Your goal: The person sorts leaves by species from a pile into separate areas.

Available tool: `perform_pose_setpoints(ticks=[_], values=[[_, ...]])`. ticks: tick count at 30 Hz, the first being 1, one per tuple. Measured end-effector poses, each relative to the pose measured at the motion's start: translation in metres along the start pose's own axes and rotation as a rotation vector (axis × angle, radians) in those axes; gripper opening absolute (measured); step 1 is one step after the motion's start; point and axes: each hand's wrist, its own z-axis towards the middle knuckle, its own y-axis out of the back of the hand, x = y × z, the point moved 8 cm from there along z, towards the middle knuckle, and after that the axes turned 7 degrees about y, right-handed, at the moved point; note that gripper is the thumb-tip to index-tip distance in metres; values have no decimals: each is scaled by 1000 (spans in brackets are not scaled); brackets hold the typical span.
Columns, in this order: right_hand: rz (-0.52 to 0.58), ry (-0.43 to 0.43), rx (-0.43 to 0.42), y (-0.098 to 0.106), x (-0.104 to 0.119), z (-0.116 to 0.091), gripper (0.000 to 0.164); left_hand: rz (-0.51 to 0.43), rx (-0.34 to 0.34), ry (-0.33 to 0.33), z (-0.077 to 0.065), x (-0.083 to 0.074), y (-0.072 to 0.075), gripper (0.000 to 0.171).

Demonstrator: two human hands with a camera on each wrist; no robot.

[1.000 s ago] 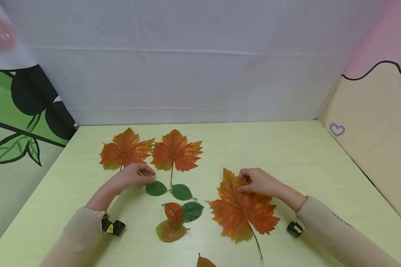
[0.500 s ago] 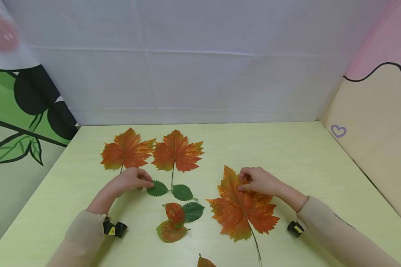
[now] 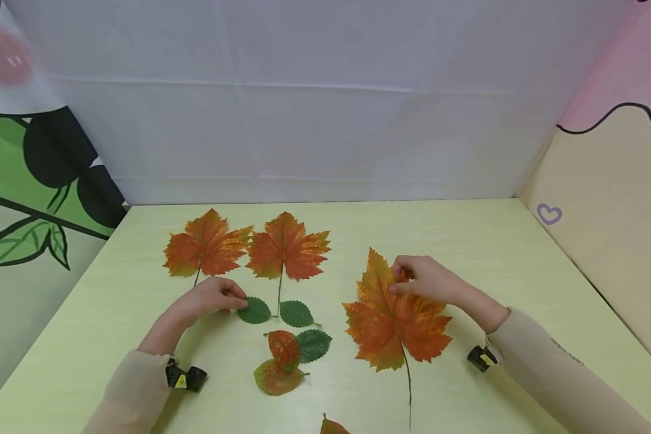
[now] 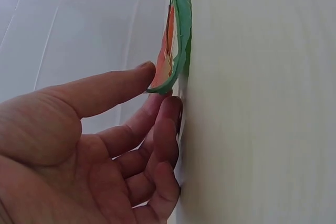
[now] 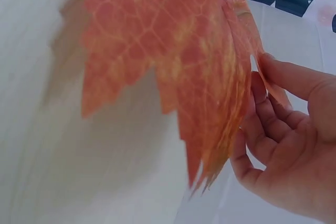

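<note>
In the head view my right hand (image 3: 425, 280) pinches a large orange maple leaf (image 3: 377, 319) near its upper edge, its thin stem hanging toward the front. The right wrist view shows the leaf (image 5: 173, 40) lifted off the table, casting a shadow, with thumb and fingers on either side of its edge. My left hand (image 3: 208, 301) pinches the tip of a small green leaf (image 3: 255, 310) low over the table. In the left wrist view that green leaf (image 4: 182, 30) curls up between the thumb and fingertips. A second green leaf (image 3: 296, 313) lies just to its right.
Two orange maple leaves (image 3: 208, 244) lie side by side at the back left of the pale table (image 3: 499, 241). Nearer the front a red leaf (image 3: 284, 348), a reddish-green leaf (image 3: 276, 378) and a darker green leaf (image 3: 314, 345) overlap. Another leaf (image 3: 333, 426) shows at the bottom edge.
My right hand has raised the maple leaf and moved it away from the front, its stem swinging more upright. My left hand has closed in on the small green leaf's tip.
</note>
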Motion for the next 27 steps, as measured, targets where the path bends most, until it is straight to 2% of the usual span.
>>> perform_pose_setpoints(ticks=[7,14,27], values=[[16,17,-18,8,1,3,12,2,11,-10,-2,0,-1,26],[41,-1,-53,20,0,10,7,-5,23,-17,3,4,-5,26],[65,-21,-127,44,1,34,11,-7,3,-13,2,4,-4,22]])
